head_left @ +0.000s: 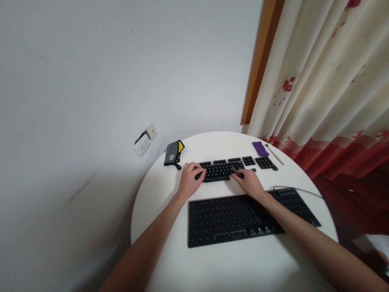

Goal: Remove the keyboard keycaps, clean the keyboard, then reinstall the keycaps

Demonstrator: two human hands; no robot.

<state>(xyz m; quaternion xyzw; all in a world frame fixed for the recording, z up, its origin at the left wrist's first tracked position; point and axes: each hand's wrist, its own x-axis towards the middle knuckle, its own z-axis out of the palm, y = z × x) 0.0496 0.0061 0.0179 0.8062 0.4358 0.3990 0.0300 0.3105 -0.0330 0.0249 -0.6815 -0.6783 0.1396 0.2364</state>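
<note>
Loose black keycaps point(220, 170) lie in keyboard order on the round white table, in several blocks. At the left end of the main block, my left hand point(191, 177) is closed, its thumb and fingertips about a black keycap point(198, 176). My right hand point(247, 180) is over the block's right end, fingers pinched round a small thin wire-like tool point(234, 171), partly hidden by the fingers. Nearer to me lies a black keyboard base point(225, 219) with most of its keycaps off; a few remain along its front edge. My right forearm crosses above it.
A grey and yellow pouch point(172, 154) stands at the table's left back. A purple cloth point(260, 149) and a thin pale stick-like brush point(275, 154) lie at the right back. The keyboard's cable point(299, 189) runs off the right edge. A wall with a socket point(142, 145) is close on the left.
</note>
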